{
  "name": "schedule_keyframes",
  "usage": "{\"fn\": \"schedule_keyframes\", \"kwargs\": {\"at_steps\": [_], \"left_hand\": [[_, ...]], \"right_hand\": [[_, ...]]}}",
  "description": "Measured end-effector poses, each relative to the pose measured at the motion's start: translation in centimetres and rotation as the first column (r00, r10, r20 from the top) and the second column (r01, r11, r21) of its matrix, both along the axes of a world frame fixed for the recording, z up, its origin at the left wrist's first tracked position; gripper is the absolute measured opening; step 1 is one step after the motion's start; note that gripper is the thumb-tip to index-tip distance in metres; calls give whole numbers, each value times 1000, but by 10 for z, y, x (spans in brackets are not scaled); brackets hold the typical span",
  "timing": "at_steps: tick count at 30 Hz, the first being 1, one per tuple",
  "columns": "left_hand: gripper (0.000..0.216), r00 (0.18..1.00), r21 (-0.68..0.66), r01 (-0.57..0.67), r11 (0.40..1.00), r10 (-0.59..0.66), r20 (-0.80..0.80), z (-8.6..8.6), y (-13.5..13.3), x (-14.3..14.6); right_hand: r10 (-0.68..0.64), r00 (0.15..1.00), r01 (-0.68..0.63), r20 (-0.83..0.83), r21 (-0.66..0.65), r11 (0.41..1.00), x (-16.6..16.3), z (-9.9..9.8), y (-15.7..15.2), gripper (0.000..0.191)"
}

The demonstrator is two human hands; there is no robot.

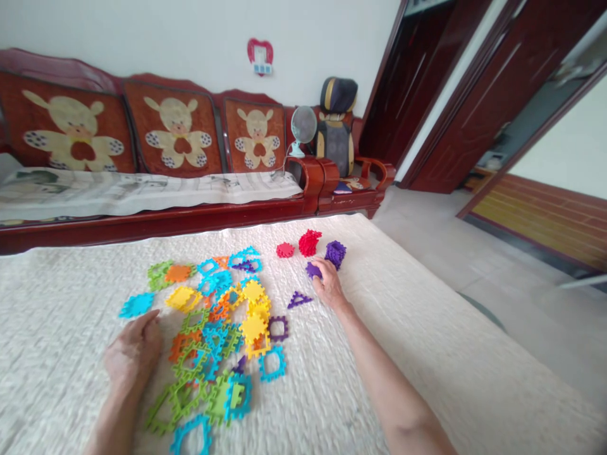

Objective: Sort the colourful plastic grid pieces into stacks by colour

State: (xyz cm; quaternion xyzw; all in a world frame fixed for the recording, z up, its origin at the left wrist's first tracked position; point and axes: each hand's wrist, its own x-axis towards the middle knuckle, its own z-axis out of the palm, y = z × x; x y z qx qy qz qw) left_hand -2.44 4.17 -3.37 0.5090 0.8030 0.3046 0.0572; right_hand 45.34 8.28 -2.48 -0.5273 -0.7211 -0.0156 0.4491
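Note:
My right hand (328, 283) reaches over the far right of the cloth, its fingers closed on a solid purple interlocking tile (313, 270). Just beyond it stands a stack of purple tiles (336, 252), with a red stack (309, 242) and a flat red tile (285, 250) to its left. A purple triangle frame (298, 299) lies nearer me. My left hand (135, 347) rests at the left with curled fingers and nothing visible in them. Close to its fingertips lies a blue tile (137, 305). Between my hands spreads a loose pile of notched tiles, including yellow tiles (253, 327) and green frames (190, 395).
A cream quilted cloth (403, 366) covers the table. Behind it stand a wooden sofa (199, 216) with bear-patterned cushions, a small fan (303, 126) and an armchair with a massage pad (334, 145). Tiled floor (436, 234) and doorways are at the right.

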Motion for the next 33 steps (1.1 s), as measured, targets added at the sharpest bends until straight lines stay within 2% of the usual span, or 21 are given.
{"fn": "schedule_keyframes", "kwargs": {"at_steps": [5,9,12,16,23,33], "left_hand": [[39,1000,-45,-6,999,5,-8,-1,-5,2],[45,999,-107,-20,994,17,-28,11,-5,7],[51,998,-197,-33,980,24,-50,22,-6,12],[54,999,-244,-27,969,15,-48,29,-8,16],[52,998,-226,-25,974,10,-66,25,-7,13],[44,999,-153,-18,988,10,-53,20,-9,15]], "right_hand": [[-46,999,45,20,56,997,-6,1,-8,43],[-116,990,113,82,40,993,-13,4,-8,31],[-119,986,118,117,14,993,-13,4,-5,21],[-101,990,101,99,7,995,-9,-1,-2,23],[-110,989,111,104,-5,994,-7,-4,0,31],[-136,983,140,124,-23,990,-9,-1,-2,31]]}}
